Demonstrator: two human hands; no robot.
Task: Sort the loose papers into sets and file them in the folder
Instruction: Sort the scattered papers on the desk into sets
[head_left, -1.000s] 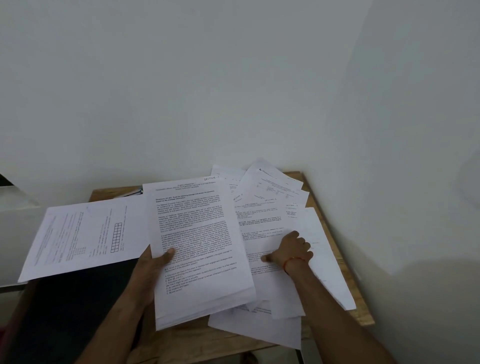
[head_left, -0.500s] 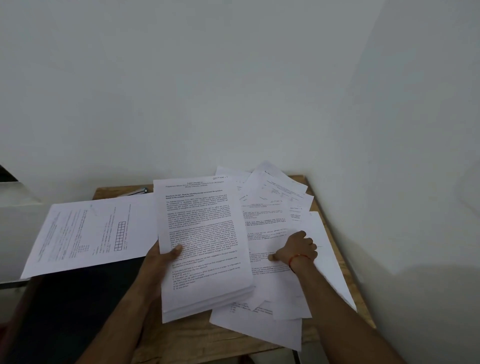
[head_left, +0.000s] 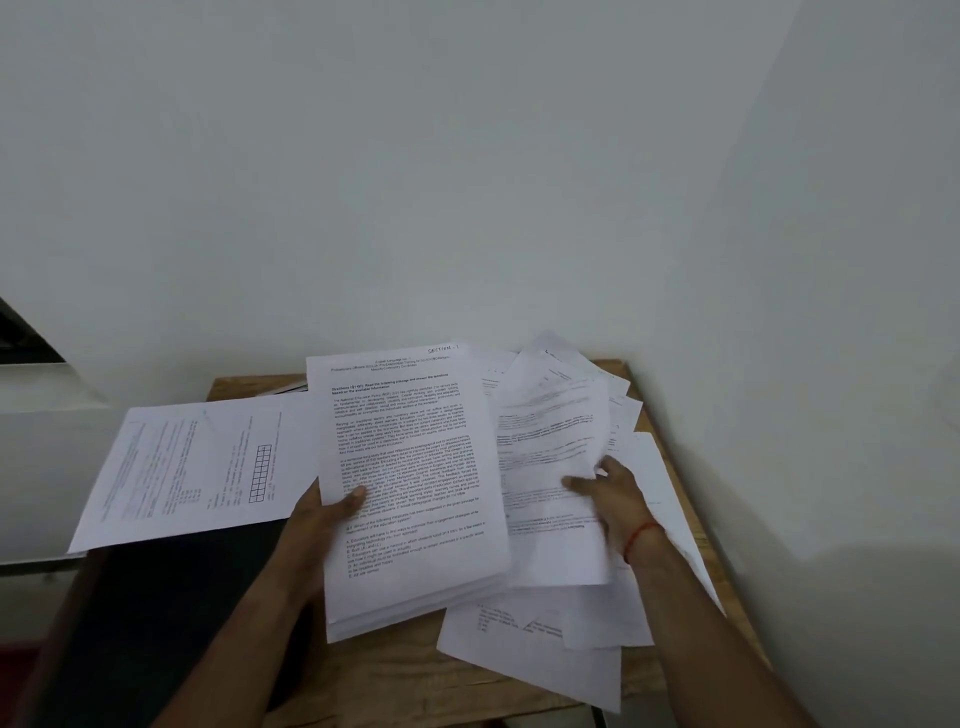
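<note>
My left hand (head_left: 327, 512) grips a thick stack of printed pages (head_left: 410, 467) by its left edge, thumb on the top page, and holds it above the wooden table (head_left: 395, 670). My right hand (head_left: 613, 493), a red thread on its wrist, pinches one printed sheet (head_left: 550, 441) and lifts it off the loose pile of papers (head_left: 623, 613) spread over the table's right half. A separate sheet with a small grid (head_left: 197, 467) lies at the left, partly over a dark folder (head_left: 171, 597).
The table stands in a corner, with white walls (head_left: 467, 182) behind and to the right. A white ledge (head_left: 47, 395) runs at the far left. Some loose sheets overhang the table's front and right edges.
My right hand has gone from lying on the loose pile to pinching one sheet, which now curls up off it. The stack in my left hand has risen slightly.
</note>
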